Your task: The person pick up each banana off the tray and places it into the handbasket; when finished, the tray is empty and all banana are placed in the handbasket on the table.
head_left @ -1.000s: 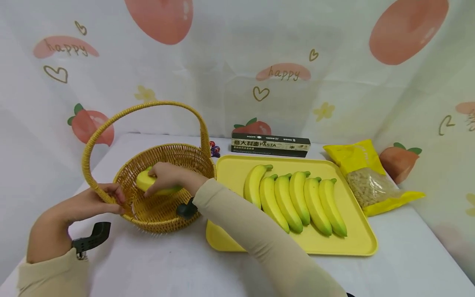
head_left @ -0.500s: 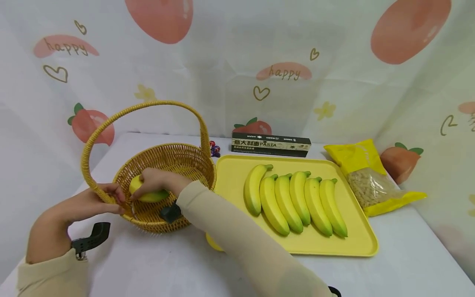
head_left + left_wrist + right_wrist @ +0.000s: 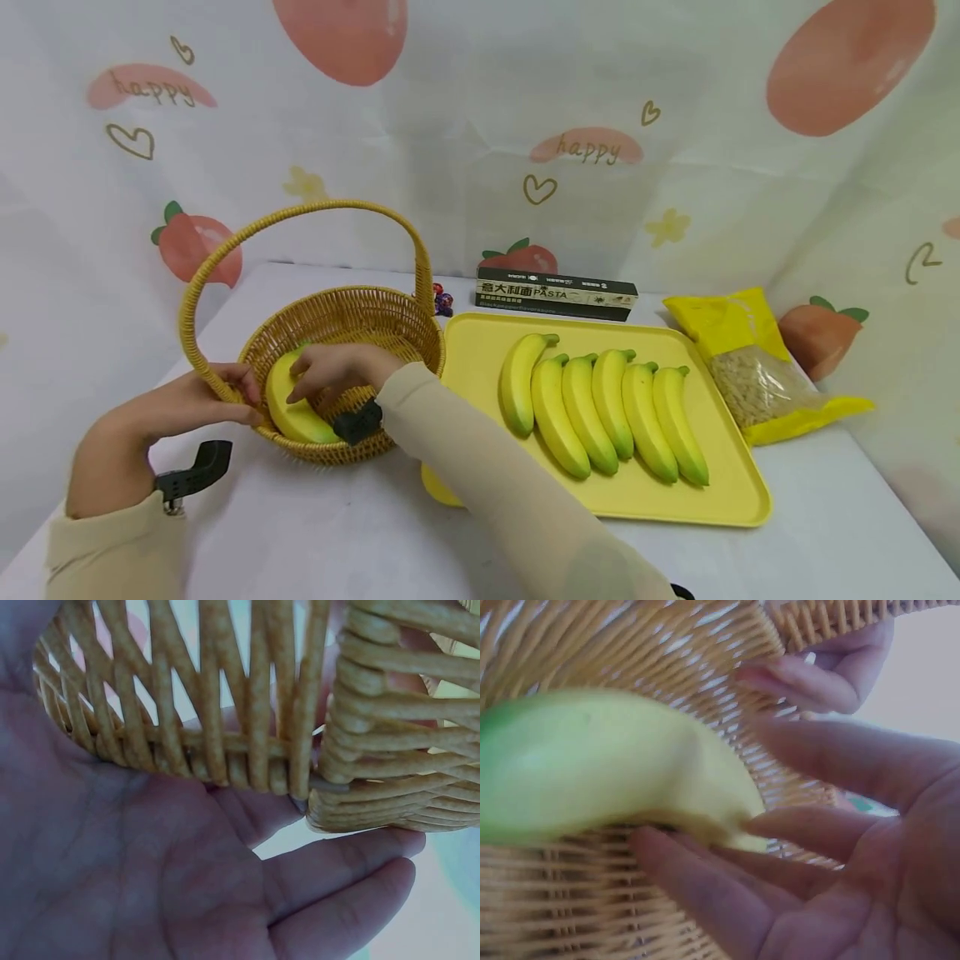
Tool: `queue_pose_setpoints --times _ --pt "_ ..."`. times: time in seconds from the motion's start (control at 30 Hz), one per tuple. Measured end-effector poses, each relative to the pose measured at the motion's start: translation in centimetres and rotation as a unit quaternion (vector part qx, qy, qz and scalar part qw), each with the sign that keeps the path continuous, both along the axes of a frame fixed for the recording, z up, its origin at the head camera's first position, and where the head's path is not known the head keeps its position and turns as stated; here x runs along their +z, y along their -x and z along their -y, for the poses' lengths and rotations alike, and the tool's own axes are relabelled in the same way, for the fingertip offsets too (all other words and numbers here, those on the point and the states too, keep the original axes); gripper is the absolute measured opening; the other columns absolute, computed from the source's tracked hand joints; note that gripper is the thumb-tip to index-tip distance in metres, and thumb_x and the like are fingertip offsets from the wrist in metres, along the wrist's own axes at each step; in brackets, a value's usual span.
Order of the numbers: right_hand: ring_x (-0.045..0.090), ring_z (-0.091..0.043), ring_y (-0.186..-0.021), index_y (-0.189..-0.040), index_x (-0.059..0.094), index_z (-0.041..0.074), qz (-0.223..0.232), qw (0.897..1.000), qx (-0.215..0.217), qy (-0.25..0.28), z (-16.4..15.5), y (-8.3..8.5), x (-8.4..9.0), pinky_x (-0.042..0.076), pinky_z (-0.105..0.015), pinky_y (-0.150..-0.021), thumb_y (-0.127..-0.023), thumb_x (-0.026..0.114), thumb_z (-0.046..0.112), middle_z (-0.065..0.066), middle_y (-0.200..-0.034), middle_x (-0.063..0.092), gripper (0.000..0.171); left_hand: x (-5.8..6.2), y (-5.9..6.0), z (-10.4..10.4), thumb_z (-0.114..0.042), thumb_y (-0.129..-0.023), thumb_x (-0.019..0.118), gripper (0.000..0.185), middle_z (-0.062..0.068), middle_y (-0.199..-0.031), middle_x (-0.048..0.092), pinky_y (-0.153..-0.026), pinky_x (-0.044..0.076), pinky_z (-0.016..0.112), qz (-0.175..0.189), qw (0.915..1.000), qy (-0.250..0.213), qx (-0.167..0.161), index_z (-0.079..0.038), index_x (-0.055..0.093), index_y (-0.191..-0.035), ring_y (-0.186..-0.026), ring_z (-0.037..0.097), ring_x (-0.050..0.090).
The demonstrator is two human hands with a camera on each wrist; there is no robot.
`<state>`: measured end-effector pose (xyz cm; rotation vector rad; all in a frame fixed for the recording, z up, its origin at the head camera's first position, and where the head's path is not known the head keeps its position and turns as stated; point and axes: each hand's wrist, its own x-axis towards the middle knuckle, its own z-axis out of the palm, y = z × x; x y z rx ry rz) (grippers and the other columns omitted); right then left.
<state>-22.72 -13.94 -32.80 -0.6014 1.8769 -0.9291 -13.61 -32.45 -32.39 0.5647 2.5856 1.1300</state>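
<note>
A yellow wicker basket with a tall arched handle stands left of centre in the head view. My left hand grips its left rim at the foot of the handle; in the left wrist view the fingers reach under the woven edge. One banana with a green tip lies inside the basket, against its left wall. My right hand is over the basket, fingers loosely spread beside the banana. In the right wrist view the fingertips rest at the inner curve of the banana, not curled round it.
A yellow tray right of the basket bears a row of several bananas. Behind it lie a dark pasta box and small wrapped candies. A yellow bag of pasta lies at the tray's right edge.
The right hand carried the banana leftward in the basket, then loosened its fingers from it. The banana now lies turned along the left wall. The left hand keeps its hold; the head view shifted slightly.
</note>
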Motion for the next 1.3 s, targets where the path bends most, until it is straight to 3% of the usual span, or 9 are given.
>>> queue_pose_setpoints --times 0.2,0.4,0.53,0.63,0.67,0.77,1.0,1.17,1.3 --pt "0.05 -0.014 -0.121 -0.136 0.045 0.01 -0.034 0.999 -0.002 -0.018 -0.5 0.3 0.6 0.051 -0.031 -0.087 -0.088 0.064 0.019 0.003 -0.14 0.044 0.053 0.4 0.1 -0.5 -0.011 -0.084 0.066 0.016 -0.005 -0.079 0.058 -0.068 0.045 0.019 0.013 0.9994 0.022 0.022 -0.001 0.055 -0.089 -0.077 0.005 0.054" --pt "0.045 -0.01 -0.127 -0.137 0.046 0.011 -0.084 0.996 0.001 -0.02 -1.0 -0.6 1.6 0.051 -0.032 -0.089 -0.09 0.059 0.031 0.007 -0.143 0.042 0.052 0.3 -0.1 -0.6 -0.014 -0.084 0.066 0.016 -0.003 -0.079 0.059 -0.067 0.043 0.02 0.018 0.9986 0.035 0.037 -0.004 0.055 -0.087 -0.077 0.006 0.054" --pt "0.053 -0.006 -0.107 -0.133 0.051 0.012 -0.148 0.989 0.027 0.002 -2.5 -1.2 2.5 0.047 -0.025 -0.087 -0.092 0.055 0.039 0.004 -0.128 0.055 0.05 0.2 -0.2 -0.6 -0.014 -0.084 0.066 0.015 -0.003 -0.079 0.059 -0.067 0.043 0.021 0.018 0.9986 0.031 0.037 -0.005 0.054 -0.086 -0.076 0.006 0.054" --pt "0.052 -0.008 -0.113 -0.136 0.048 0.012 -0.179 0.983 0.037 0.03 -4.4 -1.5 3.0 0.042 -0.023 -0.094 -0.092 0.052 0.042 0.002 -0.131 0.054 0.053 0.1 -0.3 -0.5 -0.014 -0.084 0.066 0.015 -0.003 -0.078 0.059 -0.066 0.043 0.021 0.02 0.9987 0.028 0.039 -0.004 0.054 -0.086 -0.075 0.007 0.054" --pt "0.046 -0.007 -0.124 -0.137 0.046 0.013 -0.182 0.982 0.033 0.039 -5.1 -1.6 3.1 0.04 -0.024 -0.099 -0.092 0.052 0.043 0.003 -0.139 0.049 0.054 0.1 -0.3 -0.5 -0.013 -0.084 0.067 0.015 -0.003 -0.077 0.059 -0.066 0.042 0.021 0.019 0.9987 0.028 0.039 -0.004 0.054 -0.085 -0.075 0.007 0.054" --pt "0.038 -0.011 -0.133 -0.142 0.038 0.017 -0.179 0.982 0.016 0.061 -7.5 -1.8 3.2 0.036 -0.028 -0.105 -0.093 0.051 0.043 0.004 -0.147 0.039 0.058 0.1 -0.3 -0.5 -0.014 -0.083 0.067 0.015 -0.003 -0.076 0.058 -0.065 0.041 0.021 0.013 0.9986 0.03 0.043 -0.004 0.055 -0.084 -0.074 0.007 0.052" --pt "0.036 -0.014 -0.135 -0.144 0.034 0.021 -0.153 0.978 -0.032 0.138 -13.7 -2.3 3.0 0.034 -0.033 -0.107 -0.095 0.049 0.034 0.002 -0.148 0.037 0.053 0.1 -0.4 -0.3 -0.015 -0.083 0.068 0.017 -0.003 -0.076 0.057 -0.064 0.041 0.021 0.011 0.9982 0.034 0.047 -0.005 0.055 -0.083 -0.073 0.007 0.052" --pt "0.032 -0.018 -0.138 -0.144 0.035 0.016 -0.163 0.962 -0.084 0.201 -17.1 -2.6 2.7 0.031 -0.04 -0.11 -0.097 0.049 0.024 -0.002 -0.149 0.035 0.05 0.2 -0.3 -0.4 -0.016 -0.082 0.068 0.017 -0.003 -0.076 0.057 -0.064 0.042 0.021 0.01 0.9978 0.041 0.051 -0.005 0.055 -0.083 -0.074 0.006 0.051" --pt "0.029 -0.021 -0.14 -0.142 0.038 0.014 -0.169 0.943 -0.172 0.23 -18.8 -2.5 1.6 0.027 -0.046 -0.111 -0.096 0.049 0.022 -0.006 -0.149 0.035 0.048 0.2 -0.1 -0.4 -0.017 -0.083 0.068 0.018 -0.002 -0.077 0.056 -0.065 0.042 0.021 0.015 0.9977 0.045 0.048 -0.004 0.055 -0.084 -0.075 0.006 0.051"
